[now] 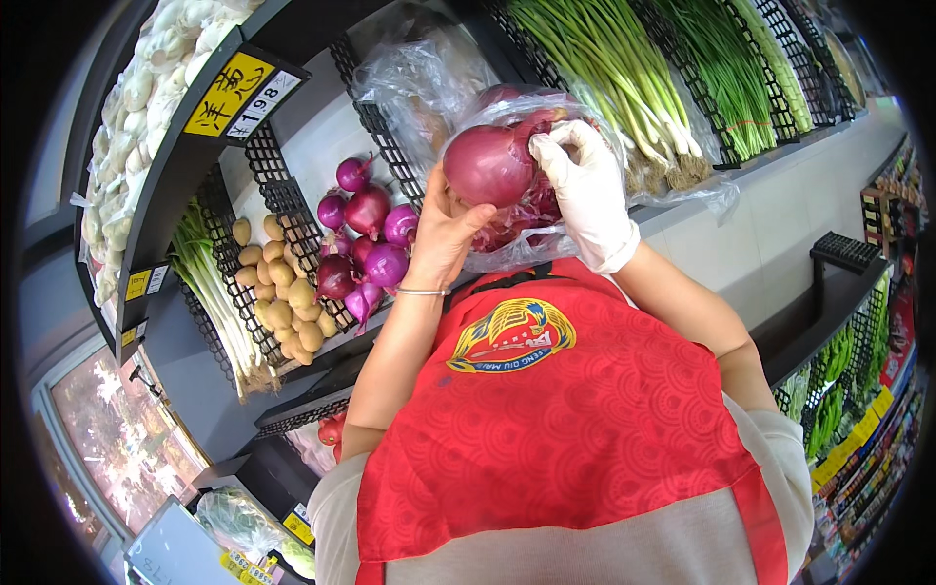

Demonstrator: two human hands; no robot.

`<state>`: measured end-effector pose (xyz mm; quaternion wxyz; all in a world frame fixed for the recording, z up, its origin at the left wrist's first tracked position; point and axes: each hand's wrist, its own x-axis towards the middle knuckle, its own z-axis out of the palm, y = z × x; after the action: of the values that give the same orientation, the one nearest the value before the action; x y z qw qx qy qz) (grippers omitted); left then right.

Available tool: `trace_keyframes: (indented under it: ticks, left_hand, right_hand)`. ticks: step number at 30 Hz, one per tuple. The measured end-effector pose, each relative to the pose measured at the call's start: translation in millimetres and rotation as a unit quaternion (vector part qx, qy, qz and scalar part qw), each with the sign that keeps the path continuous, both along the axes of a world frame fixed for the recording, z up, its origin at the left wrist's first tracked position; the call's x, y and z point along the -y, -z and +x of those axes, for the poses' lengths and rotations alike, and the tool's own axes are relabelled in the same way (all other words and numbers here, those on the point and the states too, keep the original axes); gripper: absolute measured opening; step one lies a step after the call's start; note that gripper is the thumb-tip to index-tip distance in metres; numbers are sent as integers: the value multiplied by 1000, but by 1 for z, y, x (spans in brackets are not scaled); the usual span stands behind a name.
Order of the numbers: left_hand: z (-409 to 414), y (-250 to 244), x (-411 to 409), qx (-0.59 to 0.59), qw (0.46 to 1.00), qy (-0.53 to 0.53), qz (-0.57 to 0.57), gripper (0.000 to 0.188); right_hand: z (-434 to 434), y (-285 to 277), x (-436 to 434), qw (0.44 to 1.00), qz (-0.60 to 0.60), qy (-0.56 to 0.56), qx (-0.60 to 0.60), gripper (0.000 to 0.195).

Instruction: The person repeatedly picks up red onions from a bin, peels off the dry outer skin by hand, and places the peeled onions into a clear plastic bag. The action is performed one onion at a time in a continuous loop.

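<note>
My bare left hand (442, 241), with a bangle at the wrist, cradles a large red onion (486, 167) from its left side and underneath. My right hand (596, 194) wears a white glove. Its thumb and fingers pinch papery skin at the onion's right end. Around and below the onion spreads a transparent plastic bag (504, 257) holding more red onions or loose skins, partly hidden by my hands. Several smaller red onions (368, 210) lie piled on the shelf just left of my left hand.
Black mesh dividers (376, 139) split the produce shelf. Potatoes (281, 274) and green onions (227, 314) lie left; rooted green onions (621, 80) and chives (724, 80) lie right. Garlic (142, 95) fills an upper shelf with a yellow price sign (228, 93). Crumpled plastic (424, 84) lies behind the bag.
</note>
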<state>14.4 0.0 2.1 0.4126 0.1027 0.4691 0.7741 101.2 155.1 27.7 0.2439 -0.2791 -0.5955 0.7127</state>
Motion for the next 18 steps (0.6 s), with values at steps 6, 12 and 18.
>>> trace_keyframes:
  ticks: [6,12,18]
  left_hand:
    - [1,17,-7,64,995,-28,65,68]
    - [-3,10,-11,261,958,-24,113,61]
    - [-3,23,3,135,990,11,45,63]
  right_hand:
    - [0,-2,19,999,-19,26,-19,7]
    - [9,6,16,988,-135,-58,-55,14]
    - [19,5,-12,969,-130,-207,-47,16]
